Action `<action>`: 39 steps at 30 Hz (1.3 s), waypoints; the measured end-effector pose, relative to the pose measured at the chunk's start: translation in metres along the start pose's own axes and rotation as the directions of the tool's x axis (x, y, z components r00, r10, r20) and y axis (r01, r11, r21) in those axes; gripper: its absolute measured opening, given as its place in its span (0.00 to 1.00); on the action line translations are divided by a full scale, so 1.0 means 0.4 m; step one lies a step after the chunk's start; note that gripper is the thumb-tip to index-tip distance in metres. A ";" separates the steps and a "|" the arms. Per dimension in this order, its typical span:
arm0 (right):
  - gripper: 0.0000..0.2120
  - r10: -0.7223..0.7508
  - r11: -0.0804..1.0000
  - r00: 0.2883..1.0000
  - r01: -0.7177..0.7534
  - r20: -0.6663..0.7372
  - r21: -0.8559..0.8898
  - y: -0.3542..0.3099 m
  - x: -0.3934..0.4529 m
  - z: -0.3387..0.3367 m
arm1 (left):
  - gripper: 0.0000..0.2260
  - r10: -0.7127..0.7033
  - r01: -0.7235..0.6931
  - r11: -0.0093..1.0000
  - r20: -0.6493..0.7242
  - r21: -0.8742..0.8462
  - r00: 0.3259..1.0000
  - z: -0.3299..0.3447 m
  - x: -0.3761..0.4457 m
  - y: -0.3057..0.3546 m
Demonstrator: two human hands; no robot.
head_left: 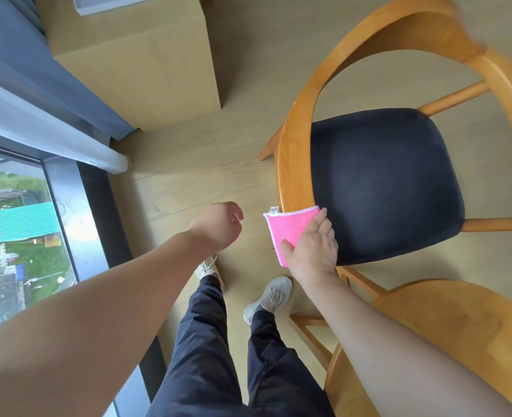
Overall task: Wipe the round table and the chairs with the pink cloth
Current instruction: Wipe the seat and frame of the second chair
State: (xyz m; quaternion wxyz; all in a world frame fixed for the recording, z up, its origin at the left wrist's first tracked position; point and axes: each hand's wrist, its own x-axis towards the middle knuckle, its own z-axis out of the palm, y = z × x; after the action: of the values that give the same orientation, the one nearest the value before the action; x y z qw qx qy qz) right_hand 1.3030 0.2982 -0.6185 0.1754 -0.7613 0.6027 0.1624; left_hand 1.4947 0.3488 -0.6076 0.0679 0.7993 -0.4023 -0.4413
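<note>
The right hand (310, 245) presses the pink cloth (288, 225) against the chair (294, 164) armrest's near end; the rail runs away from the fingers. The left hand (218, 225), loosely curled, holds nothing.

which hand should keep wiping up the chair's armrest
Right. The right hand already presses the pink cloth against the end of the chair armrest. The left hand is loosely closed, empty, over the floor.

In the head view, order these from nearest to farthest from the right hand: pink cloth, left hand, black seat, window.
1. Pink cloth: held under the right hand, against the chair's wooden rail.
2. Black seat: just right of that hand.
3. Left hand: to the left, empty.
4. Window: far left.
</note>
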 end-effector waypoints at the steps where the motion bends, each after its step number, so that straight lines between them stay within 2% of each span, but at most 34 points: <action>1: 0.51 0.005 1.000 1.000 -0.005 -0.004 -0.001 -0.008 0.009 -0.002 | 0.13 -0.001 0.001 1.000 -0.007 -0.008 1.000 -0.008 0.008 -0.002; 13: 0.51 0.100 0.995 0.995 -0.100 -0.003 0.025 -0.127 0.140 -0.060 | 0.11 0.032 -0.035 0.996 -0.039 -0.077 0.999 -0.102 0.068 -0.050; 20: 0.51 0.169 0.985 0.986 -0.169 -0.006 0.040 -0.199 0.198 -0.086 | 0.11 0.071 -0.074 0.996 -0.059 -0.053 0.996 -0.179 0.126 -0.073; 27: 0.50 0.217 0.976 0.976 -0.217 0.003 0.024 -0.198 0.203 -0.088 | 0.10 0.135 -0.135 0.991 0.007 0.003 0.991 -0.241 0.192 -0.004; 33: 0.51 0.233 0.972 0.972 -0.232 -0.011 0.041 -0.210 0.203 -0.086 | 0.09 0.159 -0.157 0.986 -0.041 0.054 0.986 -0.296 0.229 0.043; 36: 0.52 0.201 0.978 0.979 -0.201 0.008 0.057 -0.215 0.197 -0.075 | 0.10 0.121 -0.117 0.992 -0.088 0.047 0.989 -0.290 0.231 0.038; 39: 0.53 0.195 0.978 0.981 -0.195 -0.002 0.075 -0.209 0.212 -0.076 | 0.10 0.142 -0.139 0.990 -0.125 0.036 0.982 -0.276 0.247 0.055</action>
State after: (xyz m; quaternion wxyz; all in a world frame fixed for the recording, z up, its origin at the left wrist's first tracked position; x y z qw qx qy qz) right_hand 1.4041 0.2289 -0.6246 0.1841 -0.6922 0.6809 0.1525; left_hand 1.5941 0.2375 -0.5954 0.1135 0.7963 -0.4585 -0.3779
